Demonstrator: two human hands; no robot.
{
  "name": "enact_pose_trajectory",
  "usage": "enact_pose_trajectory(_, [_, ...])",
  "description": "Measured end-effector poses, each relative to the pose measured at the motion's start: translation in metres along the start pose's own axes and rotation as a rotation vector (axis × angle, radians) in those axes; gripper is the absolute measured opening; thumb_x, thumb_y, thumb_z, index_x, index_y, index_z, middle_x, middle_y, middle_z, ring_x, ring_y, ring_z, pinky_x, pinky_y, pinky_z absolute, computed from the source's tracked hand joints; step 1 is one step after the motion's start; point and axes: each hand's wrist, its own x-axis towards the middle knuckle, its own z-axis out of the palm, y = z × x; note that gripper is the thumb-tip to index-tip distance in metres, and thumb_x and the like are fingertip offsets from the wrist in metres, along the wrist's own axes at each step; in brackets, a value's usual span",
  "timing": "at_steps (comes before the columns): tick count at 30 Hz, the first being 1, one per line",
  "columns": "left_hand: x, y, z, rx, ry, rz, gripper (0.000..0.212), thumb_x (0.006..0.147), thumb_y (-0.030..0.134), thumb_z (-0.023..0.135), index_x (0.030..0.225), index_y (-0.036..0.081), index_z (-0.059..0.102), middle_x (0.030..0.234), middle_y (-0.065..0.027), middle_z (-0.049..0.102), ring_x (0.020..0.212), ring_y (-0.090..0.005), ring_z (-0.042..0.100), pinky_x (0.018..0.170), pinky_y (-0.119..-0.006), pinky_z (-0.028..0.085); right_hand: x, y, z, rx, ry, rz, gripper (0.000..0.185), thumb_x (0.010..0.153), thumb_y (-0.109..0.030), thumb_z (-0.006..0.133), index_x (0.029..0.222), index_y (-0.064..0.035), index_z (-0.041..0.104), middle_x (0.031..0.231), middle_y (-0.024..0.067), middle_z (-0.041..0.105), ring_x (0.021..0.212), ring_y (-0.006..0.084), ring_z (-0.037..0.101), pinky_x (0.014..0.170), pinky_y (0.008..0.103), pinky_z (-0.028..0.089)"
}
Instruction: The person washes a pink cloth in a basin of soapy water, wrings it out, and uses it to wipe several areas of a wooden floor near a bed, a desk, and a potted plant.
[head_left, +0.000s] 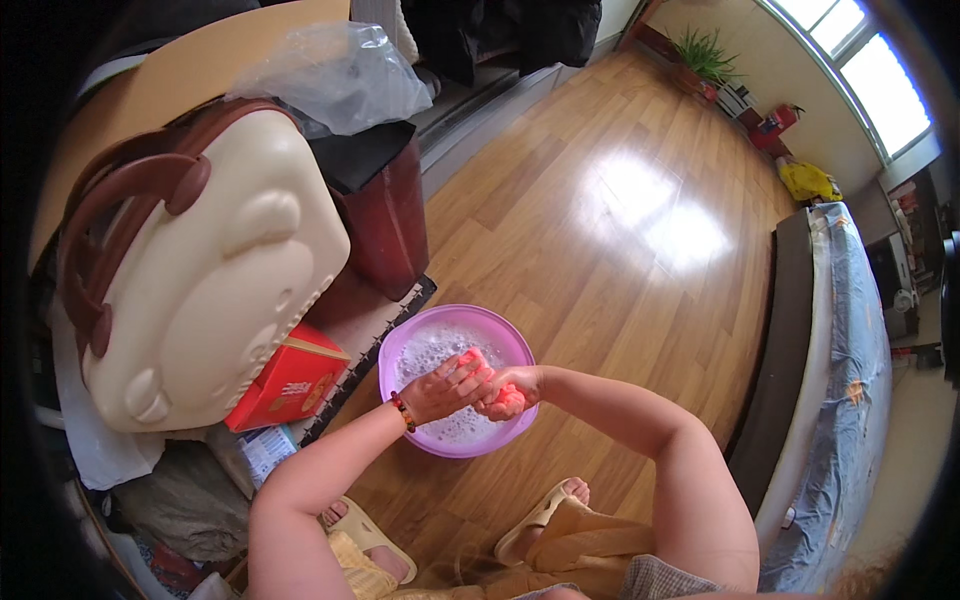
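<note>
A pink-purple plastic basin (519, 337) of sudsy water (427, 352) stands on the wooden floor. Over it, my left hand (444, 391) and my right hand (514, 391) meet, both closed around a wet coral-pink cloth (510, 397). One part of the cloth shows above the left fingers, another bulges out of the right fist. The left wrist wears a beaded bracelet (403, 412).
A large cream plastic case (225, 292) with brown handles stands at the left, beside a red box (292, 386) and a dark red bin (390, 217). A bed edge (840, 375) runs along the right. My slippered feet flank the floor below the basin.
</note>
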Motion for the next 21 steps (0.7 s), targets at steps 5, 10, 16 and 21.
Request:
enact_pose_trajectory(5, [0.012, -0.003, -0.004, -0.302, 0.093, -0.034, 0.037, 0.079, 0.02, 0.052, 0.115, 0.012, 0.048, 0.111, -0.0056, 0.047, 0.106, -0.0203, 0.049, 0.09, -0.035, 0.042, 0.011, -0.001, 0.014, 0.003, -0.252, 0.205, 0.015, 0.08, -0.019, 0.053, 0.082, -0.0043, 0.051, 0.068, 0.0085, 0.055, 0.048, 0.0111, 0.048, 0.037, 0.0178, 0.033])
enact_pose_trajectory(10, [0.02, -0.006, -0.008, -0.334, 0.016, -0.166, 0.03, 0.074, 0.018, 0.056, 0.103, 0.011, 0.055, 0.097, -0.005, 0.053, 0.093, -0.0205, 0.054, 0.08, -0.033, 0.046, 0.015, -0.005, 0.027, -0.041, 0.004, 0.099, 0.017, 0.081, -0.02, 0.054, 0.085, -0.0033, 0.053, 0.075, 0.0116, 0.059, 0.052, 0.0131, 0.053, 0.04, 0.0173, 0.036])
enact_pose_trajectory(16, [0.018, 0.0, 0.004, -0.246, -0.271, -0.327, 0.011, 0.071, 0.012, 0.054, 0.081, 0.009, 0.057, 0.077, -0.0043, 0.054, 0.071, -0.0172, 0.055, 0.055, -0.027, 0.051, 0.011, -0.02, 0.014, -0.291, 0.166, 0.085, 0.02, 0.079, -0.02, 0.059, 0.089, -0.0037, 0.055, 0.088, 0.0141, 0.064, 0.065, 0.0167, 0.061, 0.047, 0.0207, 0.044])
enact_pose_trajectory(21, [0.019, 0.012, 0.013, -0.251, -0.443, -0.438, 0.003, 0.074, 0.01, 0.052, 0.071, 0.009, 0.052, 0.073, -0.0071, 0.054, 0.068, -0.0201, 0.057, 0.051, -0.031, 0.051, 0.019, -0.025, 0.018, -0.621, 0.477, 0.157, 0.015, 0.068, -0.014, 0.069, 0.07, -0.0068, 0.055, 0.061, 0.0035, 0.056, 0.05, 0.0125, 0.051, 0.042, 0.024, 0.038])
